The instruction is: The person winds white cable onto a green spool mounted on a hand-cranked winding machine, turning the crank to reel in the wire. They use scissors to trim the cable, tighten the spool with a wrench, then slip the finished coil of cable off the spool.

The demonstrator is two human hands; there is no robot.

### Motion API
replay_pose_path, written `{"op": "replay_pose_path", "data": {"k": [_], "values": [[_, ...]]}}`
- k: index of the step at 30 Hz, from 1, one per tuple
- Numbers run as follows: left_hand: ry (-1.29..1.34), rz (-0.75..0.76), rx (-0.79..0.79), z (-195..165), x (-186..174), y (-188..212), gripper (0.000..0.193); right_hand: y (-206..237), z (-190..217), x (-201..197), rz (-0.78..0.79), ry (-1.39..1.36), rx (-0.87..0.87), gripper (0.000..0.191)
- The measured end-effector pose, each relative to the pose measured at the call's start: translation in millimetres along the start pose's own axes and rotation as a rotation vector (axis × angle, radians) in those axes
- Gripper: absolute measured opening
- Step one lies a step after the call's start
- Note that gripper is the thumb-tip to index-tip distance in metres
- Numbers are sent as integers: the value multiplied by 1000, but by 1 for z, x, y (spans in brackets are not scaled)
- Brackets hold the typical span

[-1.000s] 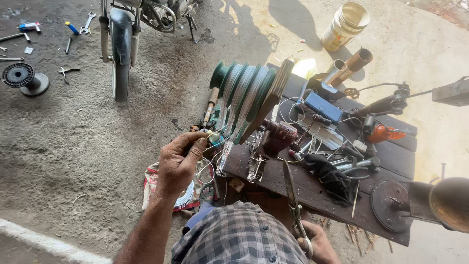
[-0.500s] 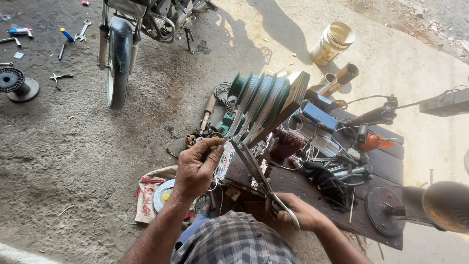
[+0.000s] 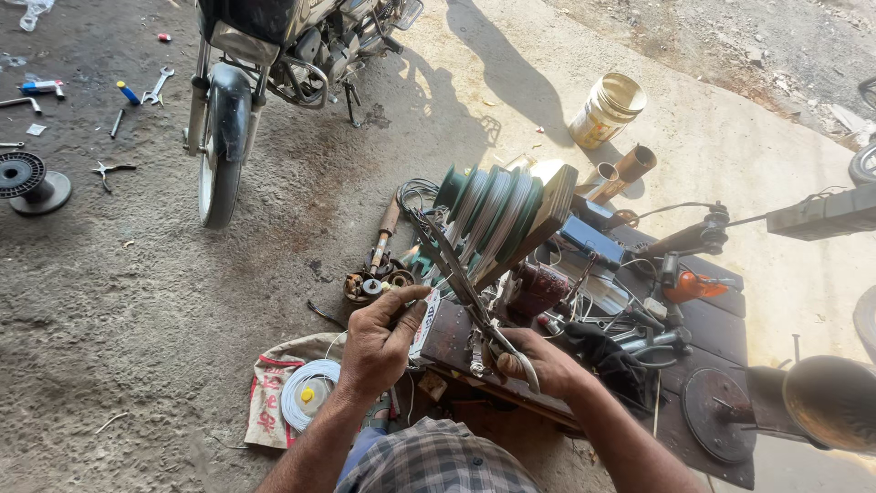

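Note:
My left hand (image 3: 381, 340) pinches a thin wire and a small card at the near edge of a dark low workbench (image 3: 712, 324). My right hand (image 3: 537, 361) grips the handles of long metal shears (image 3: 456, 274), whose blades point up and left, ending just above my left fingers. Behind the blades stand several green spools of wire (image 3: 488, 215) on a rack. A checked shirt shows at the bottom edge.
A motorcycle (image 3: 274, 64) stands at top left, rear wheel on the dirt floor. A wire coil on a sack (image 3: 306, 394) lies below my left hand. Spanners (image 3: 157, 85) and a spool (image 3: 27, 178) lie far left. A yellow bucket (image 3: 607, 110) stands beyond the cluttered bench.
My right hand has lifted the shears from low beside me and swung the blades up toward the wire in my left hand. The view has tilted down and right.

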State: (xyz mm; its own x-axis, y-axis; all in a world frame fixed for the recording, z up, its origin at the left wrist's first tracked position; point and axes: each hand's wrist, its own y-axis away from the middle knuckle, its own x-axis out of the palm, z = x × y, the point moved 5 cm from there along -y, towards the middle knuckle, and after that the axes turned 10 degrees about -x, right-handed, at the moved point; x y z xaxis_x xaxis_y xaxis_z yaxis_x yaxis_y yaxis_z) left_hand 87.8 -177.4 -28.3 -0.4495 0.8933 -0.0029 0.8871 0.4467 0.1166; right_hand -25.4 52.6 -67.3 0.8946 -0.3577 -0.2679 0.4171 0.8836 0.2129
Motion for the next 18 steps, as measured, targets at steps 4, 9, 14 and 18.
{"op": "replay_pose_path", "data": {"k": [4,9,14,18], "values": [[-53,-65,23,10,-1,-7,21,1,4,7,-39,-82,10,68],[127,-204,-55,36,-19,-19,20,15,-4,23,-40,263,-2,47],[204,-279,-28,56,-34,-17,18,65,-7,21,-223,794,-548,48],[70,-229,-49,63,-12,-7,18,117,-63,5,-437,954,-399,50]]}}
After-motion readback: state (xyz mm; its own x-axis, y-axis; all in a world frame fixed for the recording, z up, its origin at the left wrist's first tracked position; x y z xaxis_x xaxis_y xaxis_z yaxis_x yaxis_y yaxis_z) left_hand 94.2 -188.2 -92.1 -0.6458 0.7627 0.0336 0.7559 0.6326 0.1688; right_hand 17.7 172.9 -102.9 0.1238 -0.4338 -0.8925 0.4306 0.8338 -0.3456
